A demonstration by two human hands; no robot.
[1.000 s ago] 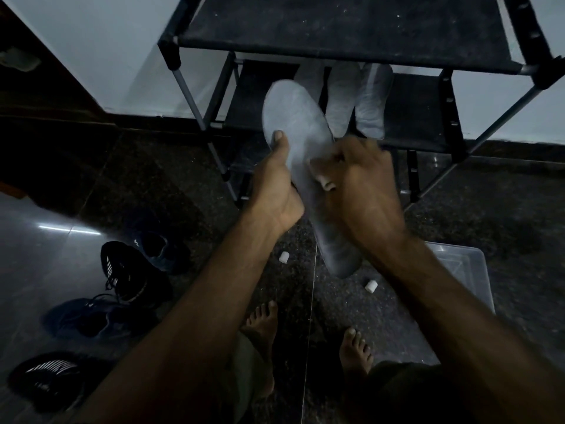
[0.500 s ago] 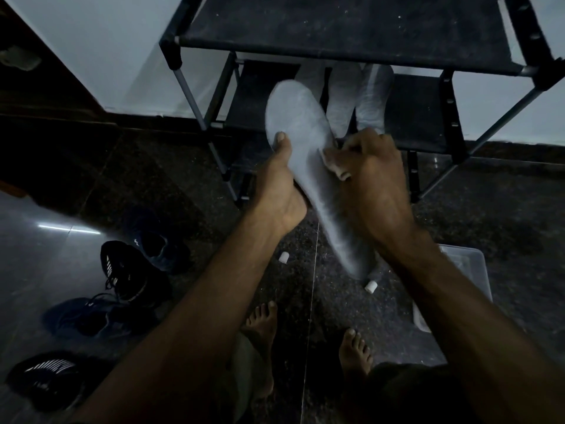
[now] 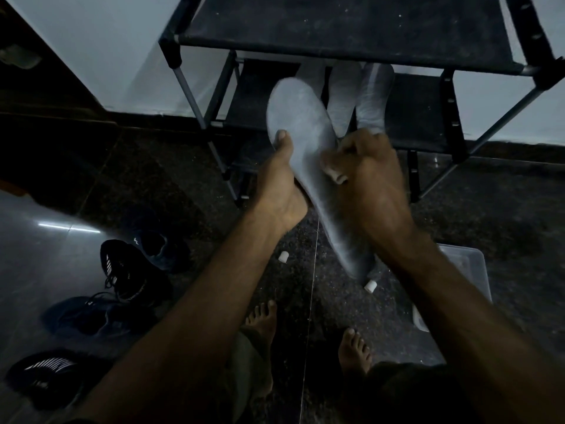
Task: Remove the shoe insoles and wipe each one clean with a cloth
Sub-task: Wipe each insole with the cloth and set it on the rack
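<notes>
My left hand (image 3: 279, 185) grips a long grey insole (image 3: 301, 123) at its middle, thumb on the top face, and holds it tilted with the toe end up toward the rack. My right hand (image 3: 367, 179) is curled against the insole's right edge. It is bunched round a cloth (image 3: 337, 177), of which only a small pale bit shows by the thumb. The insole's heel end hangs low, near my right forearm. Three more pale insoles (image 3: 344, 96) lean on the rack's lower shelf behind my hands.
A black shoe rack (image 3: 351, 26) stands against the white wall straight ahead. Several dark shoes (image 3: 128, 267) lie on the floor at the left. A clear plastic box (image 3: 470, 267) sits at the right, partly behind my forearm. Two small white caps (image 3: 283, 257) lie on the dark floor.
My right hand has slid up the insole toward its toe end and a little to the right. The insole's heel end swung slightly right. My left hand keeps its grip.
</notes>
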